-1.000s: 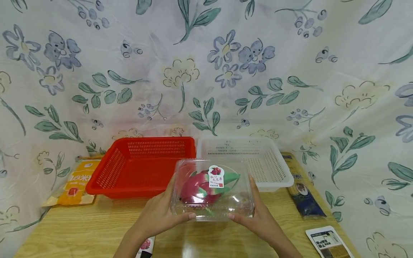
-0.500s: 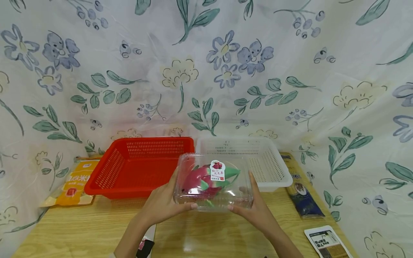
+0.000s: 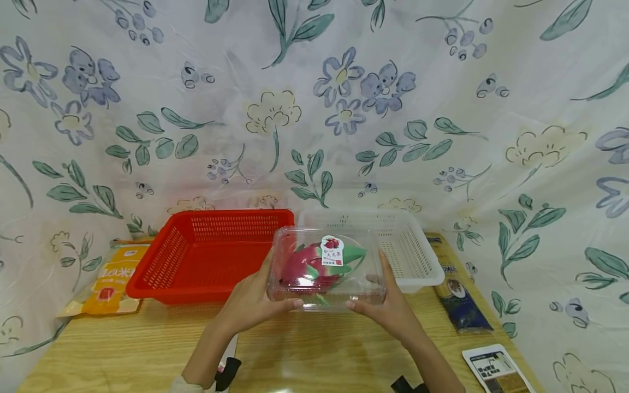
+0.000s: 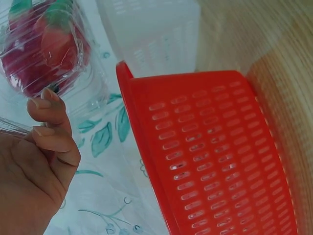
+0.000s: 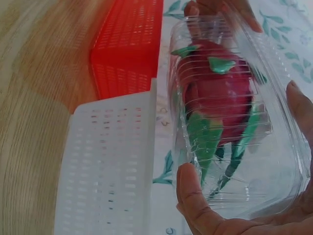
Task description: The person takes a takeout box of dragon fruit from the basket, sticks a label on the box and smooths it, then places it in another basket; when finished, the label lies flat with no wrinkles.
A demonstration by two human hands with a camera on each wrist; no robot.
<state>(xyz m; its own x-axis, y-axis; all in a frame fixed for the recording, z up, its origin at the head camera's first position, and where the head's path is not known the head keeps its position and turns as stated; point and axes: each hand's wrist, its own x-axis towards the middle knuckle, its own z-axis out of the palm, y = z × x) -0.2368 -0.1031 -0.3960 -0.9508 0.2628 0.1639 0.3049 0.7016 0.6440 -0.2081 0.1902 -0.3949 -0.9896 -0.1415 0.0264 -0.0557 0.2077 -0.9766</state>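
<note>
A clear plastic clamshell box with a dragon fruit inside is held up over the table, in front of two baskets. On its lid is a white label with a fruit picture. My left hand grips the box's left end, thumb along the near edge. Round the right end, my right hand grips it the same way. In the right wrist view, the fingers curl round the ribbed box. Curled fingers of the left hand touch the box in the left wrist view.
Behind the box stand a red basket at left and a white basket at right. An orange packet lies far left. A gold-and-blue packet and a white-edged package lie along the right side of the wooden table.
Both hands have raised the box and carried it slightly farther forward, towards the baskets. Their grip on it looks the same.
</note>
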